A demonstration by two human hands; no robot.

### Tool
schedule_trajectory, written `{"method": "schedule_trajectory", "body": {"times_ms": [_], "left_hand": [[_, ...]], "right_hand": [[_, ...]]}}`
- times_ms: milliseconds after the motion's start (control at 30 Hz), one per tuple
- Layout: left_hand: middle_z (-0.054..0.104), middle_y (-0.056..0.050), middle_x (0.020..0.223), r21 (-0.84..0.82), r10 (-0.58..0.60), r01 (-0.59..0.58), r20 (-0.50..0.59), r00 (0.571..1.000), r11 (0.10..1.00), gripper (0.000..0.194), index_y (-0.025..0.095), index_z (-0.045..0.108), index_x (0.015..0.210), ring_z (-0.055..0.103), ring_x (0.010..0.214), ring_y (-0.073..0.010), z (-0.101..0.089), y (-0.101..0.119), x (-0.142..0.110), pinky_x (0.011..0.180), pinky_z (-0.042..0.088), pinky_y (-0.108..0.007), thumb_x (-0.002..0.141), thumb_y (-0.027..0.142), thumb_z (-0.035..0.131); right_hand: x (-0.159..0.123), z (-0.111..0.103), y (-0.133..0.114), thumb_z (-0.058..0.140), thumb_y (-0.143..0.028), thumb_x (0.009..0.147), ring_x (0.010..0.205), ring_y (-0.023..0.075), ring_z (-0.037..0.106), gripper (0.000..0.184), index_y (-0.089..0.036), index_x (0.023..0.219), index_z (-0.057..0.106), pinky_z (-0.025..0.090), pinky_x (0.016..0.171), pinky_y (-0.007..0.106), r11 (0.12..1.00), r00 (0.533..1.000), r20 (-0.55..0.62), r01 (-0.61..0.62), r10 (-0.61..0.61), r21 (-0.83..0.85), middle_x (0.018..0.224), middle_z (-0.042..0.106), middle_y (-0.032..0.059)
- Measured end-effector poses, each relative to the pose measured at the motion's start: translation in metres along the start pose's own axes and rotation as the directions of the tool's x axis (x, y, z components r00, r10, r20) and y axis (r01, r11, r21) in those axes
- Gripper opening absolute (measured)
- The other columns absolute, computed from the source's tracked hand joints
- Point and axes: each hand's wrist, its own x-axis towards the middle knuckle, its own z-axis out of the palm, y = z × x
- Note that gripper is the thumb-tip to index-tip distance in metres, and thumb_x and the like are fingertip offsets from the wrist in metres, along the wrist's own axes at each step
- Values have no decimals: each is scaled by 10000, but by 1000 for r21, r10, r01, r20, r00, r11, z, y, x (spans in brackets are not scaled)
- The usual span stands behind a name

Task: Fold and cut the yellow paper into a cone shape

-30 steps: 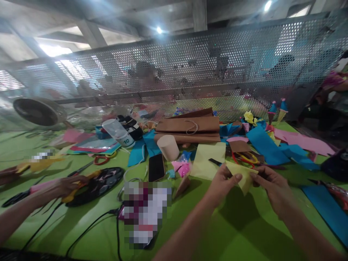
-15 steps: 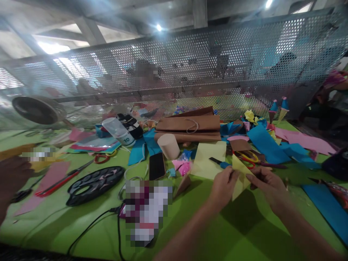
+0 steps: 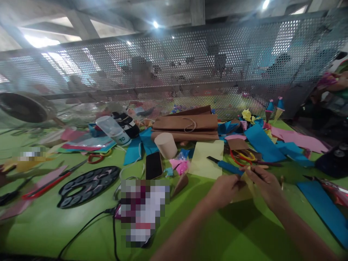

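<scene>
Both my hands work on one small piece of pale yellow paper (image 3: 250, 181) above the green table. My left hand (image 3: 226, 189) is closed at the paper's left side, its fingertips partly hidden. My right hand (image 3: 265, 184) pinches the upper right part, thumb pressed against it. The paper looks curled between the fingers, slightly blurred. Just beyond my left hand, a blue-handled tool (image 3: 228, 167) with a dark flat blade reaches onto a larger yellow sheet (image 3: 202, 159). Scissors with red and yellow handles (image 3: 246, 156) lie behind my hands.
A black palette (image 3: 88, 186), a phone (image 3: 153, 166), a cream cylinder (image 3: 166, 145) and folded brown paper (image 3: 185, 127) lie leftward and behind. Blue paper (image 3: 323, 208) is at right. A cable (image 3: 87, 227) crosses the front. Another person's fingers (image 3: 3, 173) show at the left edge.
The yellow paper, flat and pointed before, now appears curled between my fingers. My hands have come closer together, uncovering more of the blue handle. The other person's arm has mostly left the view at left.
</scene>
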Motion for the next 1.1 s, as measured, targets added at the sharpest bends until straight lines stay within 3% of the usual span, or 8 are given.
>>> {"method": "schedule_trajectory", "body": {"times_ms": [100, 200, 333, 467, 600, 767, 933, 1100], "left_hand": [[665, -36, 800, -94, 6, -5, 16, 1000, 996, 242, 208, 598, 801, 594, 750, -204, 3, -2, 1, 635, 292, -284, 1002, 334, 553], [605, -5, 767, -253, 0, -15, -59, 998, 967, 258, 208, 536, 750, 534, 734, -175, 6, -9, 4, 635, 289, -273, 981, 322, 553], [537, 8, 744, -495, -163, 23, -240, 957, 868, 276, 207, 483, 740, 480, 718, -155, 10, -22, 10, 634, 299, -266, 969, 353, 532], [544, -2, 775, -644, -171, -25, -239, 956, 765, 260, 195, 542, 805, 492, 724, -155, 10, -29, 14, 637, 327, -263, 956, 406, 539], [545, 1, 793, -688, -99, -54, -181, 978, 724, 265, 194, 543, 822, 487, 723, -149, 7, -29, 12, 645, 341, -267, 923, 438, 573], [422, 38, 702, -650, -155, -11, -196, 968, 759, 317, 212, 437, 723, 394, 666, -128, 0, -26, 10, 612, 279, -274, 899, 433, 582], [346, 55, 678, -632, -133, -34, -216, 967, 774, 392, 221, 368, 683, 333, 644, -116, -4, -26, 8, 603, 250, -283, 910, 465, 575], [420, 38, 711, -631, -137, -32, -217, 967, 775, 320, 209, 446, 728, 393, 674, -127, -3, -26, 9, 625, 288, -278, 928, 441, 536]], "right_hand": [[1, -2, -6, 761, -635, 797, 939, 255, 686, 375, -264, 838, 799, 525, 838, 333, 1000, 998, -58, 22, -23, -18, 874, 758, 40], [2, -5, -9, 682, -677, 843, 837, 231, 660, 437, -265, 919, 803, 530, 748, 333, 1000, 995, -97, 19, -19, -6, 844, 738, 48], [3, -5, -9, 720, -675, 818, 749, 191, 623, 465, -233, 947, 789, 505, 631, 291, 998, 999, 14, -53, 52, 34, 820, 714, 40], [3, -3, -7, 845, -643, 703, 650, 161, 592, 451, -213, 801, 754, 499, 588, 279, 996, 992, 88, -89, 86, 31, 713, 667, 9], [4, -5, -9, 859, -643, 694, 643, 150, 568, 437, -226, 771, 753, 489, 568, 266, 994, 993, 63, -102, 100, 37, 689, 641, 1], [4, -8, -9, 867, -638, 689, 654, 154, 594, 421, -256, 841, 777, 515, 601, 278, 990, 991, 68, -117, 112, 75, 731, 674, -1], [3, -8, -6, 865, -610, 710, 670, 154, 611, 409, -261, 906, 783, 527, 635, 284, 988, 990, 87, -120, 112, 95, 761, 687, -6], [3, -6, -4, 870, -595, 713, 665, 151, 609, 426, -237, 928, 782, 524, 643, 290, 990, 985, 129, -125, 115, 72, 792, 703, 3]]}}
